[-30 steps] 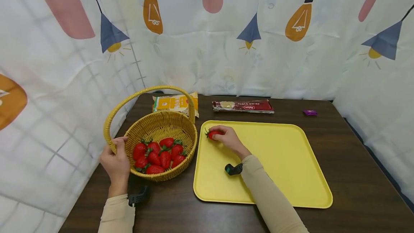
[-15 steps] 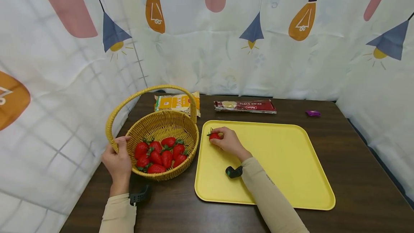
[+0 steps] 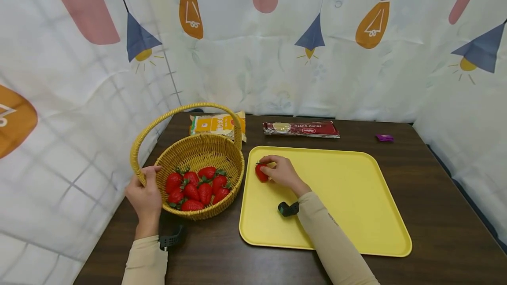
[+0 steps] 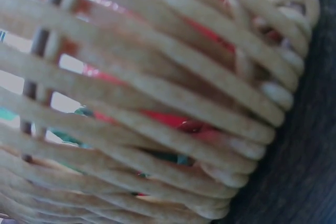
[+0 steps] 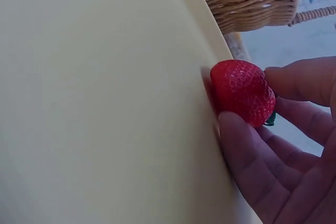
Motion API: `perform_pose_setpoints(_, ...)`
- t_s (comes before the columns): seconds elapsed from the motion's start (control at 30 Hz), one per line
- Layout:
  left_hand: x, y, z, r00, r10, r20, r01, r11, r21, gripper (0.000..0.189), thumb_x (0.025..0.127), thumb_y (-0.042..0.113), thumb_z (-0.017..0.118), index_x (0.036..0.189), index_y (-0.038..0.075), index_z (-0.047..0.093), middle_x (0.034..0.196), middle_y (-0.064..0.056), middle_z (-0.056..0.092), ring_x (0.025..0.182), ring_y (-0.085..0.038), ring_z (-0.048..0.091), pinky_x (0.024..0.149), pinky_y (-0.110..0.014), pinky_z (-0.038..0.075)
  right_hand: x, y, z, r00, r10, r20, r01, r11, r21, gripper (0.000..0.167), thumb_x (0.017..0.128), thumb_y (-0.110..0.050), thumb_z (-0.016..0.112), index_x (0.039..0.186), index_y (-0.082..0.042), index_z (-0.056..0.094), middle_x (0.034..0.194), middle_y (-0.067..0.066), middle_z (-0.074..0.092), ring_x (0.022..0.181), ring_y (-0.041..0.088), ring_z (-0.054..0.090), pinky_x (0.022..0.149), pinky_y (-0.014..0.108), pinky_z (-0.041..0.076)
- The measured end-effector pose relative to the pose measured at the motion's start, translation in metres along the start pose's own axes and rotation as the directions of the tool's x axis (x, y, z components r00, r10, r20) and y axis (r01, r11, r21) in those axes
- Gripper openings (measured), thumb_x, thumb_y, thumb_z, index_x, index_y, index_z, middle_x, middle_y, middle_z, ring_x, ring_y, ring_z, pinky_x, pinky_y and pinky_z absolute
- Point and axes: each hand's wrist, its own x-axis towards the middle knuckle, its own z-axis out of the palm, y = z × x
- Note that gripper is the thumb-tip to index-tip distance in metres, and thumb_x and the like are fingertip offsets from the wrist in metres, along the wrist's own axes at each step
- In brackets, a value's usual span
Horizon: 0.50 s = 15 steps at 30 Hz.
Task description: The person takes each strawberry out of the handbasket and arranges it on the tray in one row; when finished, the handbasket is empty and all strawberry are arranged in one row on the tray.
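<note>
My left hand [image 3: 145,195] grips the handle of a yellow wicker basket [image 3: 186,151] at its left side. Several red strawberries [image 3: 192,191] with green leaves lie inside the basket. In the left wrist view the basket's weave [image 4: 157,77] fills most of the picture, with red showing through the gaps. Over the far left corner of a yellow tray [image 3: 340,201], my right hand [image 3: 282,172] pinches one strawberry [image 3: 261,173] between thumb and fingers. The right wrist view has that strawberry [image 5: 241,90] at the tray's surface, its leaves mostly hidden.
Behind the basket lies an orange-and-white snack packet [image 3: 218,124]. A long dark red packet [image 3: 301,129] lies beyond the tray, and a small purple wrapped piece [image 3: 384,137] sits at the back right. A patterned curtain [image 3: 253,65] borders the table.
The strawberry in my right hand has turned from lying sideways to pointing leaves away, and has come slightly lower. My left hand keeps its hold on the basket handle.
</note>
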Motion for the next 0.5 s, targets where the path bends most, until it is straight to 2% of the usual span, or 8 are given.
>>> perform_pose_setpoints(0.13,-0.001,0.000,0.000,1.000,-0.010,0.007,0.010,1.000,-0.010,0.034,0.099,0.023,0.057,0.086,-0.003,0.075,0.084,-0.015,0.072,0.063,-0.007,0.054,0.058,-0.020,0.033,0.001,0.001,0.001,0.999,-0.009,0.040,0.008,1.000,0.023,0.029,0.088,-0.013,0.071,0.117,-0.013,0.070,0.121,0.011,0.063,0.068,0.017,0.067,0.057,0.032,0.055)
perform_pose_setpoints(0.3,-0.001,0.001,0.000,1.000,-0.019,0.006,0.019,1.000,-0.011,0.034,0.099,0.022,0.057,0.086,-0.003,0.075,0.085,-0.016,0.072,0.067,-0.010,0.057,0.059,-0.019,0.034,0.001,0.002,0.006,0.998,-0.036,0.049,0.034,0.998,0.049,0.031,0.087,-0.010,0.072,0.118,-0.010,0.069,0.116,0.013,0.065,0.069,0.017,0.068,0.058,0.031,0.056)
perform_pose_setpoints(0.43,-0.001,0.004,0.000,1.000,-0.021,-0.002,0.021,1.000,-0.017,0.034,0.099,0.021,0.057,0.085,-0.005,0.074,0.083,-0.016,0.072,0.067,-0.004,0.057,0.058,-0.018,0.033,0.001,0.002,0.012,0.999,-0.034,0.040,0.030,0.995,0.094,0.033,0.086,-0.008,0.073,0.119,-0.008,0.068,0.114,0.014,0.066,0.073,0.018,0.068,0.060,0.032,0.057)
perform_pose_setpoints(0.5,-0.001,0.009,0.000,1.000,-0.018,0.002,0.018,1.000,-0.025,0.035,0.099,0.020,0.057,0.086,-0.007,0.073,0.074,-0.007,0.070,0.055,0.000,0.047,0.053,-0.019,0.028,0.001,0.002,0.014,0.999,-0.028,0.041,0.022,0.992,0.126,0.034,0.086,-0.007,0.073,0.119,-0.006,0.068,0.113,0.015,0.066,0.076,0.019,0.069,0.061,0.033,0.057)
